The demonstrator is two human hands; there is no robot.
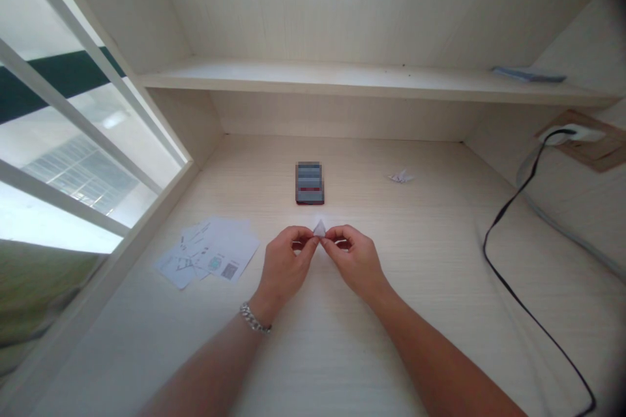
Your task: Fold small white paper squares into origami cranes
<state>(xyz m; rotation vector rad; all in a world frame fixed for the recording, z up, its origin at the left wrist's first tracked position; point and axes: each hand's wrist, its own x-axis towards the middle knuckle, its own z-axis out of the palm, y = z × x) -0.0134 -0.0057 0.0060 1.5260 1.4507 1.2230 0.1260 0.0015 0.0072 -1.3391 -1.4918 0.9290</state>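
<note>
No readable txt. Loose papers point(239, 238), L side of table point(440, 326), carry print too small/blurred to make out: dark lines & strokes point(184, 263) on the L part, tiny reddish marks point(205, 249) nr the middle, a greenish patch point(214, 263), & a grey sq. point(229, 271), prob. a QR code, nr the bottom edge. Phone point(310, 184) scrn = pixelated bands, one red, wording n/a.

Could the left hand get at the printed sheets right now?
Probably yes: the printed sheets lie close by the left hand, nothing visible between, though it pinches the small folded paper and may need to let go.
</note>
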